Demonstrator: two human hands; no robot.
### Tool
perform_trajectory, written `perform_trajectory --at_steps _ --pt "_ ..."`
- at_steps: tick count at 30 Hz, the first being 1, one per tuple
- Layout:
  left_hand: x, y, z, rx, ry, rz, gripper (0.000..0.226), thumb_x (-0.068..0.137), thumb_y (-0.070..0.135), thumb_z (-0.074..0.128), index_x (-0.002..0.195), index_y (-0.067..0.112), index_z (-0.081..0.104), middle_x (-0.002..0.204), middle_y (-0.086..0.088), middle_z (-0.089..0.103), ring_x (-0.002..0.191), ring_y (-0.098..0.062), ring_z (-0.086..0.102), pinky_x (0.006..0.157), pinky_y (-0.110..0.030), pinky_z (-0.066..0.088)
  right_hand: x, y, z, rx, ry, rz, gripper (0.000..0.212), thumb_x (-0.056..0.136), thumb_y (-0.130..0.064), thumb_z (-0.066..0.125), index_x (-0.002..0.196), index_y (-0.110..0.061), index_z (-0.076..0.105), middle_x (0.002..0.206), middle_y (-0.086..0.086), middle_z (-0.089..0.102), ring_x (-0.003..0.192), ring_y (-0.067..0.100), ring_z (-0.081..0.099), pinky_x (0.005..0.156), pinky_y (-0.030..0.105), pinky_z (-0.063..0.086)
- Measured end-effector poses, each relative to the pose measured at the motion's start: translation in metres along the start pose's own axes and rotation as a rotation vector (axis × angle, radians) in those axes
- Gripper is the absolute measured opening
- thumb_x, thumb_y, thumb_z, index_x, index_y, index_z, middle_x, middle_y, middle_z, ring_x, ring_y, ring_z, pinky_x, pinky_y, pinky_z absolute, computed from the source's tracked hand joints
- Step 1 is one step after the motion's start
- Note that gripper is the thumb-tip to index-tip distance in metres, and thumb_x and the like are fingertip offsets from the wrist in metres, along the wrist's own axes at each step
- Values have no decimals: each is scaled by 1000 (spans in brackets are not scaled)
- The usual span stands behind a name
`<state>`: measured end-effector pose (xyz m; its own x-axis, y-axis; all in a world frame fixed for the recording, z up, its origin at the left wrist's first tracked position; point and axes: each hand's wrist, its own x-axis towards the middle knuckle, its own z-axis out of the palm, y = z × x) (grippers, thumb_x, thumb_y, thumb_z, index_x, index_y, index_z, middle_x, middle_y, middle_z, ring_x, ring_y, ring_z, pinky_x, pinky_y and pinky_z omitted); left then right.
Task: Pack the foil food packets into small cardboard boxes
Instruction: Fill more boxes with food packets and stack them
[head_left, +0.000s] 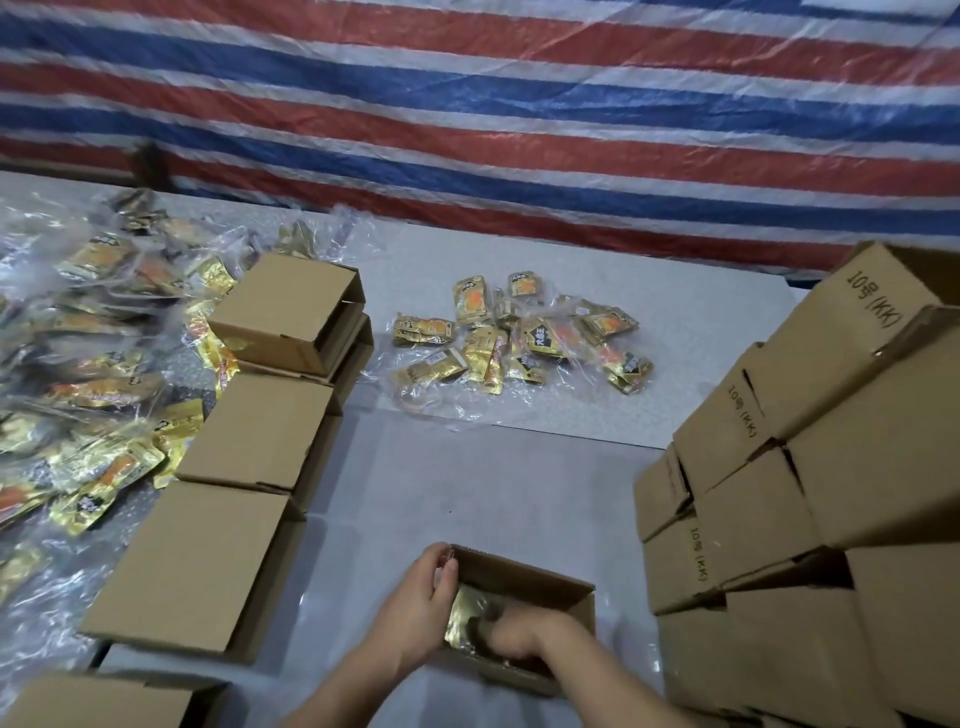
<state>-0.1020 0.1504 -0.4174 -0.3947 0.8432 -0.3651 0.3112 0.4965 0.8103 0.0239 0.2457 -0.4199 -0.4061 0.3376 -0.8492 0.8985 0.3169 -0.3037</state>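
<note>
Head view: near the bottom edge an open small cardboard box (524, 597) sits on the grey table (467, 483). The left hand (415, 608) grips its left wall, fingers curled over the rim. The right hand (519, 631) is down inside, blurred, pressing on a gold foil packet (467, 608); whether its fingers grasp the packet cannot be told. More foil packets (519, 332) lie loose mid-table. Stacked boxes (810, 467) on the right are printed "10号 (KK)"; packet writing is unreadable.
</note>
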Motion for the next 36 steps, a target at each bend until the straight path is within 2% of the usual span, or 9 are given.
perform_trajectory --at_steps 3,5,7,9,11,15,22,29,36 --pt "0 3 -3 17 -2 -4 20 104 33 36 113 27 53 104 10 63 100 -2 58 93 -28 44 -7 2 -1 -11 152 -44 40 96 -41 41 119 -20 65 130 9 64 119 27 59 93 29 45" --pt "1 3 -5 -9 -21 -18 19 104 31 36 111 28 53 102 7 64 96 -3 60 87 -23 47 -16 5 -5 38 336 -108 31 96 -42 45 87 -21 65 102 5 72 98 23 66 76 27 45" --pt "4 4 -9 -38 -47 -32 18 104 28 37 108 31 54 101 6 65 95 -3 62 76 -11 46 -30 7 -12 132 527 -187 37 95 -44 47 66 -21 52 70 -5 62 68 9 57 61 27 39" --pt "14 7 -16 -35 -48 -35 19 105 30 37 110 29 55 106 13 62 102 -2 58 76 -6 37 -41 10 -26 189 749 -265 35 93 -42 47 65 -21 49 63 -7 52 62 5 49 58 23 37" --pt "31 16 -26 10 -36 -33 23 104 37 37 119 28 52 109 17 56 109 -5 52 82 -11 32 -44 17 -43 160 894 -321 24 95 -37 46 81 -24 61 80 -9 58 79 7 53 73 28 45" --pt "99 41 -51 175 63 41 41 102 35 42 134 11 51 131 -6 57 122 -22 53 103 -32 40 -33 38 -63 -19 755 -133 37 102 -41 39 123 -19 60 123 0 60 116 21 54 99 35 40" --pt "262 64 -91 539 151 79 43 99 29 50 132 1 47 131 -21 55 118 -36 52 95 -40 42 -12 61 -79 444 788 -117 29 101 -35 50 72 -30 52 78 -8 55 76 1 53 72 24 40" --pt "368 34 -86 983 -11 63 90 77 51 74 145 12 30 138 -15 49 125 -32 48 99 -42 42 13 70 -89 633 925 -107 15 94 -29 63 85 -41 60 87 -16 68 90 -13 58 74 2 40" --pt "395 9 -72 871 63 56 76 69 54 79 122 12 45 110 -12 56 98 -27 53 83 -39 50 27 82 -90 642 875 -58 13 94 -32 62 94 -44 57 91 -13 67 92 -15 56 76 3 40"
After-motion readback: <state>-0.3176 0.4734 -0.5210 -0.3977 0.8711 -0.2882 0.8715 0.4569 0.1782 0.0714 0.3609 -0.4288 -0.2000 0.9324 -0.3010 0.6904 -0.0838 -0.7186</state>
